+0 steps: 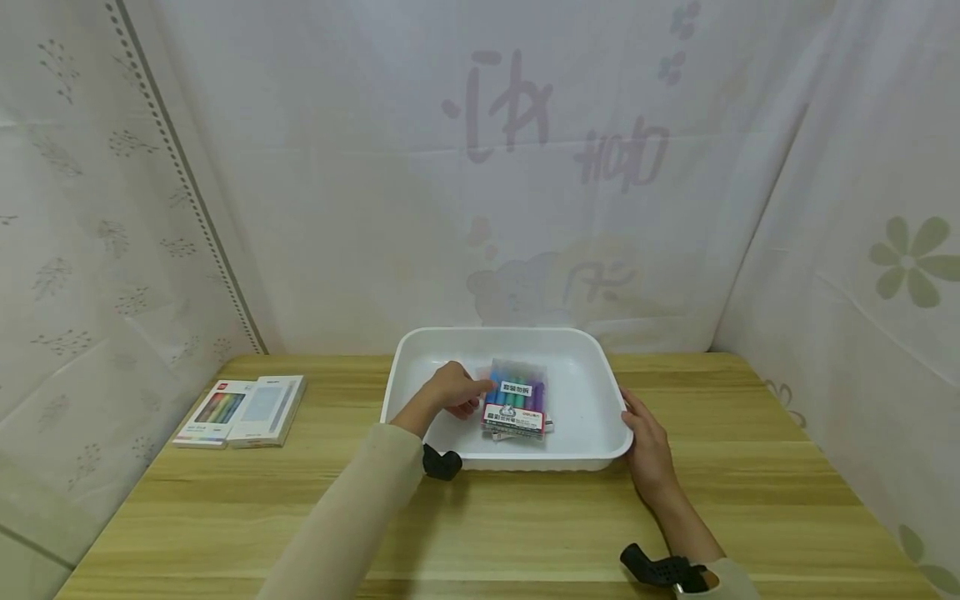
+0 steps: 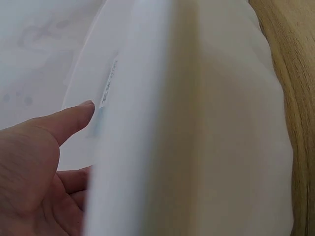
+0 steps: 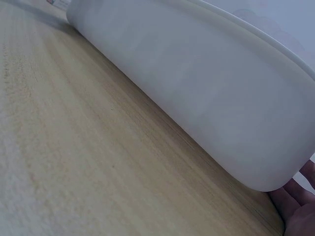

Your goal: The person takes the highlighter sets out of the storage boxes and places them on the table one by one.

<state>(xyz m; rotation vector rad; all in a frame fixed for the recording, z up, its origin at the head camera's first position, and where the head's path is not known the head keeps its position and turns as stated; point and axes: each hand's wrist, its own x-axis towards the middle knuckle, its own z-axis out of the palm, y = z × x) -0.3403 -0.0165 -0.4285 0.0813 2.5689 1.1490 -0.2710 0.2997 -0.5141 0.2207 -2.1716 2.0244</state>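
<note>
A white plastic tray [image 1: 577,400] sits on the wooden table. Inside it lies a clear pack of colored markers [image 1: 517,396], in blue, green and purple, with a white label; another flat item shows from under it. My left hand [image 1: 453,390] reaches over the tray's near left side, its thumb extended at the pack's left edge and its other fingers loosely bent. In the left wrist view the tray rim covers part of those fingers. Against the tray's outer right wall rests my right hand [image 1: 651,450], fingers lying along it near the front corner.
Two flat boxes lie side by side on the table's left: a white box with a colored-pencil picture [image 1: 217,412] and a pale blue-and-white box [image 1: 267,410]. Printed white curtains [image 1: 360,208] enclose the back and sides. Black wrist straps [image 1: 663,569] sit on both arms.
</note>
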